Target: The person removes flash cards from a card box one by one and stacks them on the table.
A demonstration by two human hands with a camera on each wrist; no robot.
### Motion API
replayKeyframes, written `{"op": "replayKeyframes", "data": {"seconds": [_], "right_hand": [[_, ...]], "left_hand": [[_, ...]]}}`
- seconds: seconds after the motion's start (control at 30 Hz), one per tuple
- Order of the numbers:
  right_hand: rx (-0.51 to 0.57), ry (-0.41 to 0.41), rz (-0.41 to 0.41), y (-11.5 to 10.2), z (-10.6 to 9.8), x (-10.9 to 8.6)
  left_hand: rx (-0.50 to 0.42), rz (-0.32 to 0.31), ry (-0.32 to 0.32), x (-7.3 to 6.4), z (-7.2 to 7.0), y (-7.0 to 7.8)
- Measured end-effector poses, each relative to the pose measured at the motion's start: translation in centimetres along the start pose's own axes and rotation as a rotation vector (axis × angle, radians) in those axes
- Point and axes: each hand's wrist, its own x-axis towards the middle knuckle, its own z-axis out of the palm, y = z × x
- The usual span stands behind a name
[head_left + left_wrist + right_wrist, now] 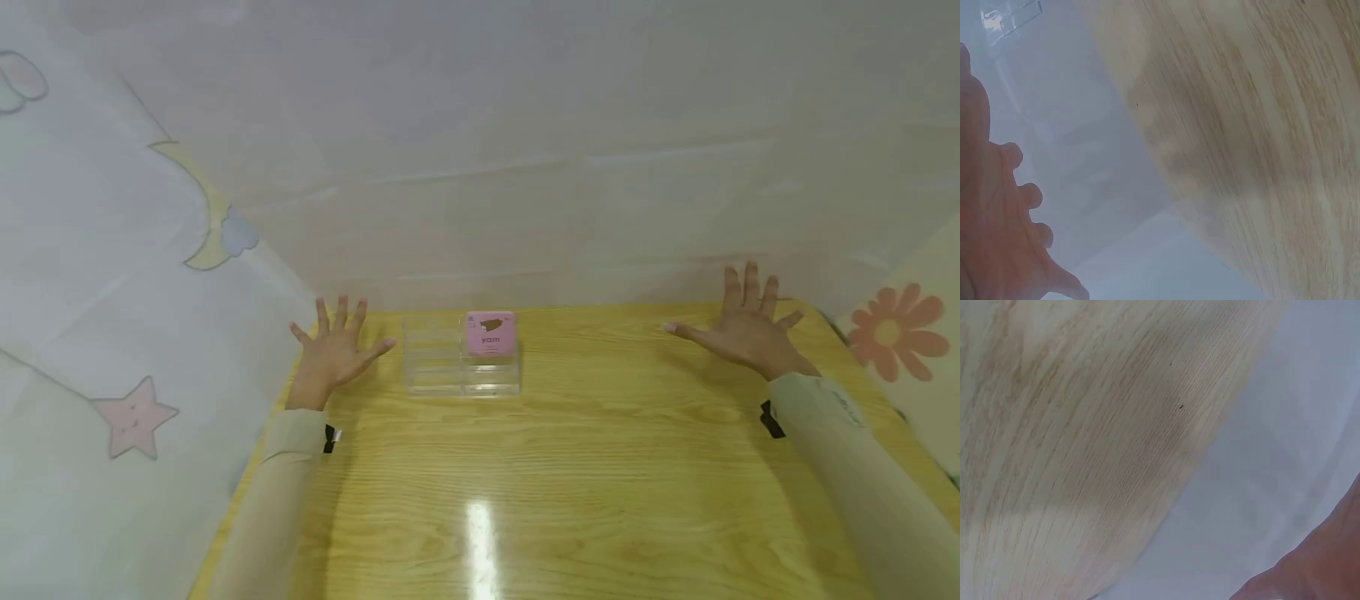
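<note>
Both hands are held out over the far part of the table with fingers spread. My left hand (332,357) is to the left of a clear plastic box (432,377), with its thumb pointing toward the box. Divided into compartments, the box sits near the table's back edge. Pink cards (491,335) marked "yam", with a brown picture, lie in its back right part. Well to the right of the box, my right hand (747,333) holds nothing. In the left wrist view, the left palm (1000,231) shows at the left edge with nothing in it.
The wood-grain table (600,467) reaches back to a pale sheet-like wall (525,208). On the left, another wall carries a moon (206,208) and a pink star (137,418). A red flower (896,332) is printed at the right.
</note>
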Motion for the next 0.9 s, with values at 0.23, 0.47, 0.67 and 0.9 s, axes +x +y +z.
{"op": "replayKeyframes", "data": {"seconds": [0.23, 0.47, 0.67, 0.9], "right_hand": [[0.003, 0.011, -0.008, -0.5, 0.0, -0.1], [0.01, 0.092, -0.042, -1.0, 0.2, 0.2], [-0.006, 0.06, -0.073, -2.0, 0.0, 0.6], [0.017, 0.018, -0.103, -3.2, 0.1, 0.7]], "left_hand": [[0.018, 0.012, 0.016, 0.2, -0.3, 0.4], [0.004, 0.015, 0.036, 0.1, -0.4, 0.7], [-0.014, 0.043, 0.078, 0.1, -0.6, 0.9], [-0.042, 0.06, 0.074, 0.1, -0.6, 1.4]]}}
